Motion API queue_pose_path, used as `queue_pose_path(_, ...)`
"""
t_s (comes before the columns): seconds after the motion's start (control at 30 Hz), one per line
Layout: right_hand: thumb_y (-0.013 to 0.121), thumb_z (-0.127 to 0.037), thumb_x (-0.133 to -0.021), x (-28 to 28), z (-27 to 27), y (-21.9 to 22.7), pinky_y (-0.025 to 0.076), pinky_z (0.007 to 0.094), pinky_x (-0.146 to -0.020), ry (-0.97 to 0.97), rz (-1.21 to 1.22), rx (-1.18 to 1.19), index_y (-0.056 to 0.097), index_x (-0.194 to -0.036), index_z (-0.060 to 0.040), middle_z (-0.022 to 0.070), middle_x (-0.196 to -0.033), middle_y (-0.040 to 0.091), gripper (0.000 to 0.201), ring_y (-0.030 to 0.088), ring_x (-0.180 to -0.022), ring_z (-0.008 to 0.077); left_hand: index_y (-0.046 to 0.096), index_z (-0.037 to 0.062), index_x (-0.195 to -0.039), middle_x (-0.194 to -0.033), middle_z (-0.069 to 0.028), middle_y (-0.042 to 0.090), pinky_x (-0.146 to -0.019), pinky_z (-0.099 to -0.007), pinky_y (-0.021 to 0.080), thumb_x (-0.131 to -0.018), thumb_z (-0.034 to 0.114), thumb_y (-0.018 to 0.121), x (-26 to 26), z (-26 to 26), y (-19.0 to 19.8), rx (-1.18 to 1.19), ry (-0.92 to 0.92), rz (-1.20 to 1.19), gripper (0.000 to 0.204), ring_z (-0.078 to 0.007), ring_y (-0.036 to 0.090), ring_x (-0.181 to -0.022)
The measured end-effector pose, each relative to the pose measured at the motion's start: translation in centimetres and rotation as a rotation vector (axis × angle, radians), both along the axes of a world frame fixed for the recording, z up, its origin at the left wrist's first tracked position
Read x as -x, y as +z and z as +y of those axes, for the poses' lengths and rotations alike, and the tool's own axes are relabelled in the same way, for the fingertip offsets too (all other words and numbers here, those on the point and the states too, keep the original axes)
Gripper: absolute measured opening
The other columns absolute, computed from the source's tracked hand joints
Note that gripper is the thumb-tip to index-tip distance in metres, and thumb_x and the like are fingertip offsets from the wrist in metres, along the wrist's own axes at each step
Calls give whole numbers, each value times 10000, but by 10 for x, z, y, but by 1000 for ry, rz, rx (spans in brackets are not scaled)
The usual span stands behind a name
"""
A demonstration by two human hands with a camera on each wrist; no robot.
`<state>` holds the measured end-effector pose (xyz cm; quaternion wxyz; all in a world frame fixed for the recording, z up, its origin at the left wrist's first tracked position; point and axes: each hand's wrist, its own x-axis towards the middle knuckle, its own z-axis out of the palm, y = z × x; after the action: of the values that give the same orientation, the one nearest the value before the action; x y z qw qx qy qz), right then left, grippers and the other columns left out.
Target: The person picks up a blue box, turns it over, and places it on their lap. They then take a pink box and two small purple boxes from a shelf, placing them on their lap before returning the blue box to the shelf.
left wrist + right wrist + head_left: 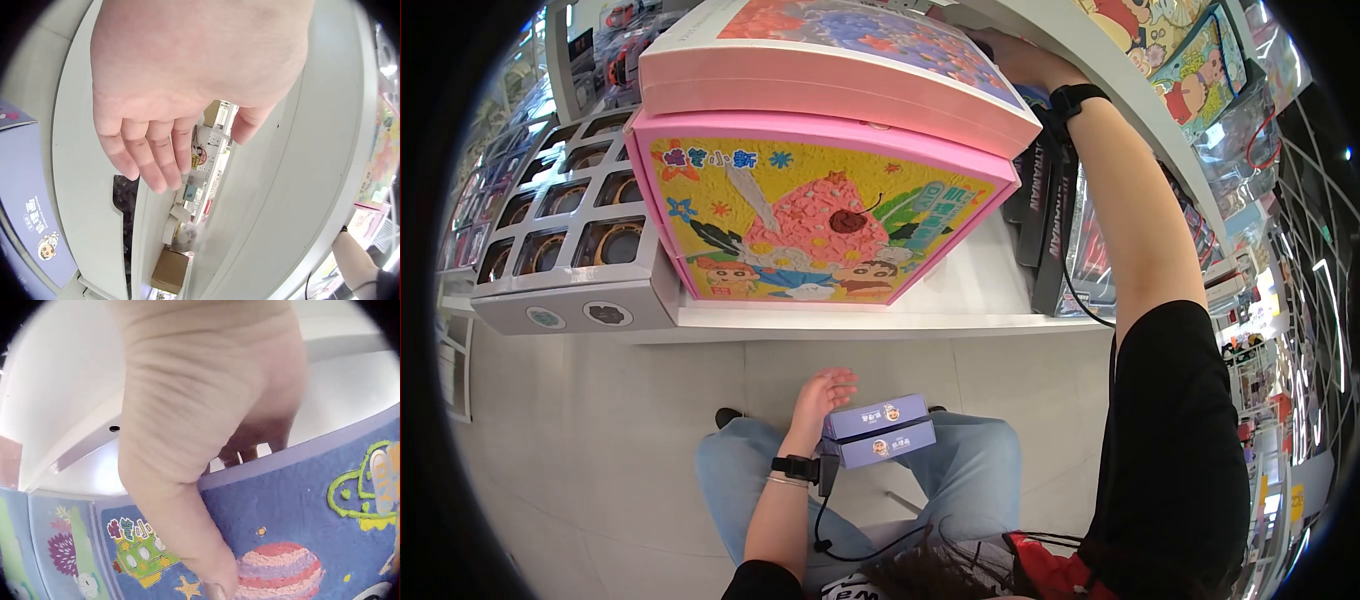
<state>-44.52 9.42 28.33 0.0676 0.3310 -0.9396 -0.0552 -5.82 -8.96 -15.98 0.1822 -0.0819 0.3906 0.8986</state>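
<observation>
Display tray w/ ring-shaped items sits at far left of shelf. Left hand: fingers straight and relaxed, resting against two stacked purple boxes held over the lap, below shelf edge. Pink box stands tilted on shelf; flat pink box lies on top. Right hand grips its far edge, thumb on the blue lid, fingers curled behind.
</observation>
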Motion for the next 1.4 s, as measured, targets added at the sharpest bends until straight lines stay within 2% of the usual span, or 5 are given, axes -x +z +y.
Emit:
queue_pose_path(0.1,759,-59,-448,7,3,-6,458,323,-936,31,-41,102,359,-1513,-140,194,-1250,613,1141,585,-1126,286,554,-18,-1197,-1151,-155,645,-865,-316,480,-996,329,385,0,1,0,-7,-6,1,436,-201,617,-990)
queue_pose_path(0.4,759,-151,-577,-8,17,-41,373,372,-1091,200,268,158,299,-1514,-76,206,-1513,356,1046,397,-1354,368,558,-16,-1201,-1149,-157,650,-849,-309,485,-972,325,415,0,2,-1,-6,9,0,435,-200,625,-982)
queue_pose_path(0.63,712,-178,-766,-159,19,-59,336,428,-1117,153,489,329,333,-1454,-10,234,-1470,386,803,385,-1358,391,567,-18,-1198,-1152,-157,655,-827,-303,490,-948,328,455,0,2,-2,-5,9,14,440,-200,631,-980)
queue_pose_path(1.03,640,-36,-866,-405,98,-127,494,286,-751,-191,-201,707,650,-931,17,99,-847,679,85,656,-823,199,573,4,-1194,-1151,-121,661,-832,-298,495,-979,328,469,-10,2,-4,144,33,30,403,-177,639,-976)
queue_pose_path(1.4,573,-210,-951,-437,164,-314,484,284,-810,-743,-870,1627,640,-954,-12,71,-893,675,209,639,-873,149,606,50,-1179,-1145,-92,675,-835,-268,475,-956,248,546,-49,5,-23,774,50,93,305,-153,628,-1002)
